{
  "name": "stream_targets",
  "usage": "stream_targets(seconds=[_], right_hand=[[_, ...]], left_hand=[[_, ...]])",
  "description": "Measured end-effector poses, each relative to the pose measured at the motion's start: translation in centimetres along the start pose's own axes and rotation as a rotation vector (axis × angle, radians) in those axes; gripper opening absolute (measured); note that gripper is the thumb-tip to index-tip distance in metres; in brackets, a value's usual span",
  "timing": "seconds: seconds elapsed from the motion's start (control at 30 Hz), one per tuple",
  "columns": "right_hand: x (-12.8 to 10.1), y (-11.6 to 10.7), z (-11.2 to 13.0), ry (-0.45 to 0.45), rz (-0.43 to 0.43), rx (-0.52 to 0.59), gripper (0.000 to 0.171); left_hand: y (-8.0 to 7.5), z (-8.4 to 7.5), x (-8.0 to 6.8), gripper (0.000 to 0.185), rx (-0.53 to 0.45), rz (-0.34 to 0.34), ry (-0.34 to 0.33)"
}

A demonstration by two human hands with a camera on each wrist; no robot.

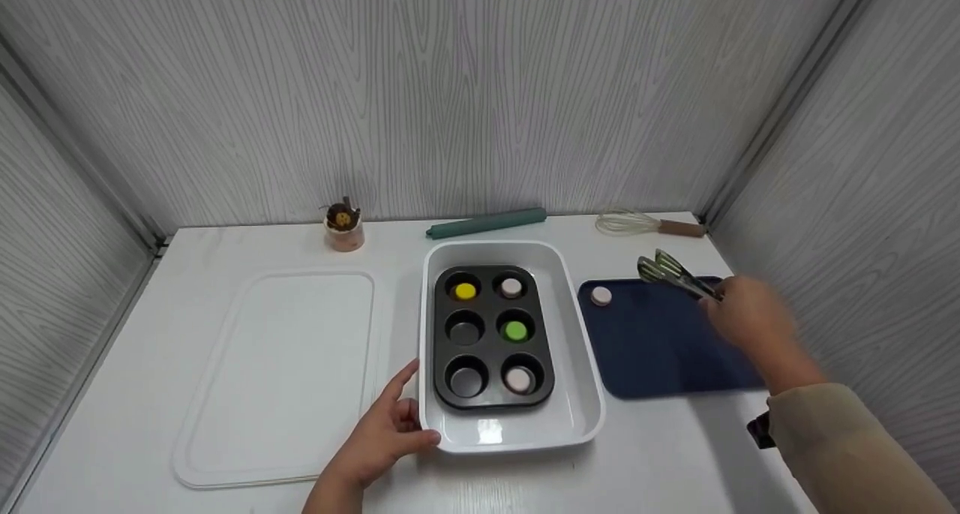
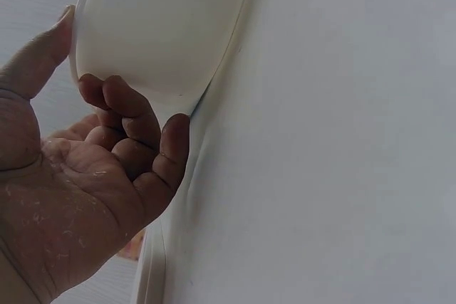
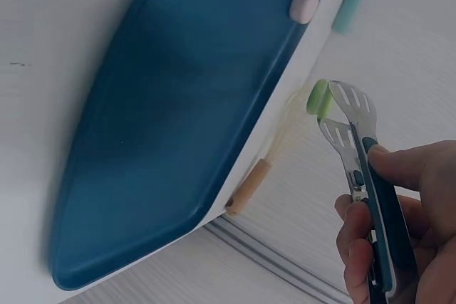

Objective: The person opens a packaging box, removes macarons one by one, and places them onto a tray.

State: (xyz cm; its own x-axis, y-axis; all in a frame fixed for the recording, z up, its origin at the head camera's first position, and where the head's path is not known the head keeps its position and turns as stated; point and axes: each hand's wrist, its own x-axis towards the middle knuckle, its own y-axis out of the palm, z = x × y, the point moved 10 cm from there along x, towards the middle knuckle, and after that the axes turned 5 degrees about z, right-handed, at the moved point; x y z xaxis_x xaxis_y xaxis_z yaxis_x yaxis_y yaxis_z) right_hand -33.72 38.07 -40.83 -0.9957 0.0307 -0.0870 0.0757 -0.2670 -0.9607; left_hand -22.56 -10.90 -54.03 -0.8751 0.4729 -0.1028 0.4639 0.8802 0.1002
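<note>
Right now my right hand [image 1: 746, 315] grips a pair of metal tongs with dark blue handles [image 3: 356, 140], fingers curled round the handles so the scalloped tips sit almost closed. In the right wrist view a small green disc [image 3: 316, 97] appears caught at the tips, though it shows only from the edge.

My left hand [image 1: 379, 435] rests against the near left corner of a white rectangular baking dish [image 1: 577, 394], thumb on one face and curled fingers on the other, steadying it.

Inside the dish sits a black six-cup muffin pan [image 1: 491, 338]. Four cups hold small round discs: yellow, pale pink, green and pale pink again; the two lower cups of the left column are bare.

The tongs hover above the far edge of a dark blue flat mat [image 1: 660, 341], right of the dish. One pale pink round disc [image 1: 601, 296] lies on the mat's far left corner, near the tong tips but not touching them.

As I judge it, the grip is light and narrow, so a disc could slip and roll off. A nudge from my left hand could shift the dish.
</note>
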Motion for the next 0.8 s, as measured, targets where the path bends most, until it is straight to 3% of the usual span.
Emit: stream_targets(seconds=[0.8], right_hand=[[0.1,1.7,-3.0,0.052,0.065,-0.009,0.031]], left_hand=[[-0.1,0.2,-0.1,0.115,-0.006,-0.012,-0.015]])
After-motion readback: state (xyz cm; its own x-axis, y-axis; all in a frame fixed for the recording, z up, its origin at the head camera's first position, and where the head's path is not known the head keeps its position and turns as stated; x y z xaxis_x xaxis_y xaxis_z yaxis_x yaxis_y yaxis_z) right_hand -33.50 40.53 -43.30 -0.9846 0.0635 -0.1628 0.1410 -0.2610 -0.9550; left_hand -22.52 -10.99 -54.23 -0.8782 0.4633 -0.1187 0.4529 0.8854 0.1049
